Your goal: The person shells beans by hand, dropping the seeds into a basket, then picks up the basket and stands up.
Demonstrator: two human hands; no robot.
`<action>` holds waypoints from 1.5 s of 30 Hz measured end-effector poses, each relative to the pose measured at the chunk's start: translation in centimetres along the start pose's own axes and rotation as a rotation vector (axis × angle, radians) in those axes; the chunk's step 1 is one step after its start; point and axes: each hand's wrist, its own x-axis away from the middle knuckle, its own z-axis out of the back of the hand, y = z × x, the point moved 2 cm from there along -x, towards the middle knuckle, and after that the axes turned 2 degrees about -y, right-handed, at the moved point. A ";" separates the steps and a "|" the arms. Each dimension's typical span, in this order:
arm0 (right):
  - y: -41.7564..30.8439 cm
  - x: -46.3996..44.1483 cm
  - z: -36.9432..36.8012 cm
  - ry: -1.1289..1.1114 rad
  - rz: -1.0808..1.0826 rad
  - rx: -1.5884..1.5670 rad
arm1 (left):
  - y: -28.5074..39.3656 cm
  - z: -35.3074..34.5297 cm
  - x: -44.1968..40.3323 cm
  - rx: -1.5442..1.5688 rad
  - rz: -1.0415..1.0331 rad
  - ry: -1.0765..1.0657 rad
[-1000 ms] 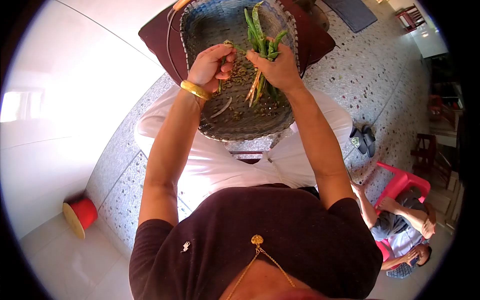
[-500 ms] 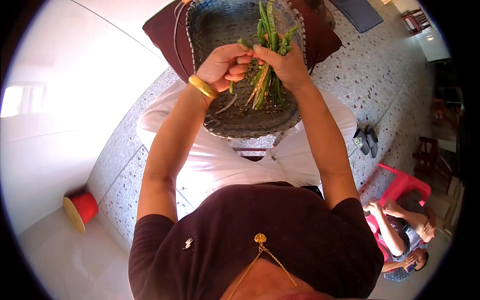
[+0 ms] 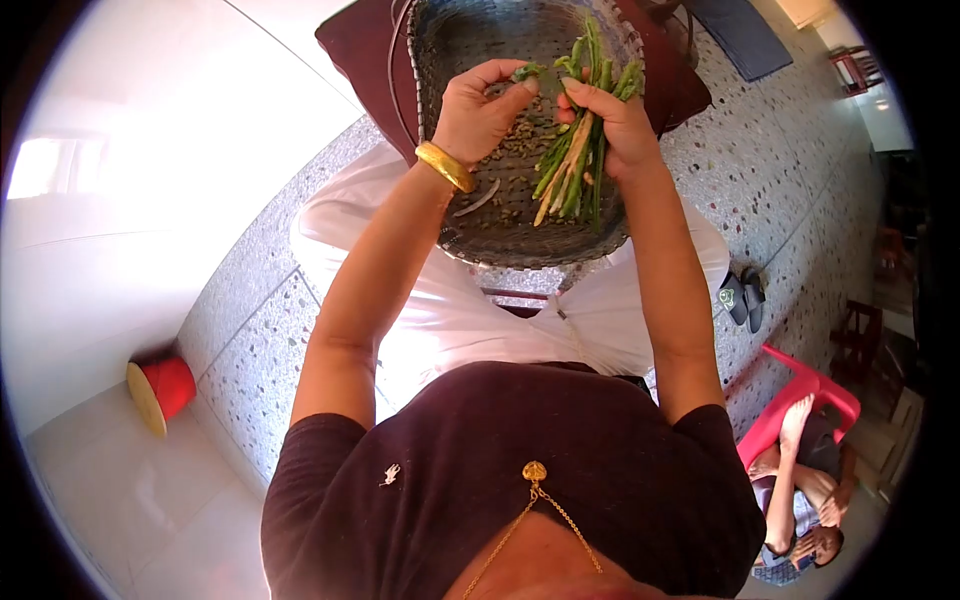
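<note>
left hand (image 3: 480,112) pinches one green piece (image 3: 528,71) while right hand (image 3: 622,122) grips one pod bundle (image 3: 573,165).

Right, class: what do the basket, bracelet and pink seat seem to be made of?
Basket: dull woven strips, perhaps bamboo or plastic; the weave shows. Bracelet: polished, gold-coloured metal apparently, from its glints; whether real gold, unclear. Pink seat: probably smooth plastic, given its even colour.

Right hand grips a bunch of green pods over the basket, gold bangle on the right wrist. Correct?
Not quite: the gold bangle is on the wrist of the left hand, as the head view shows. The right hand does grip the bunch of green pods over the basket.
</note>
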 end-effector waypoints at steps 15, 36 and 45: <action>-0.2 0.5 -1.3 -0.028 0.059 0.284 | -0.2 1.0 -0.2 0.127 0.184 -0.003; 0.7 0.5 -0.3 0.038 0.212 0.611 | -0.9 1.2 -0.3 0.081 0.347 -0.044; 0.2 1.0 -1.3 0.047 0.337 0.783 | -1.1 1.6 -0.3 0.227 0.402 -0.003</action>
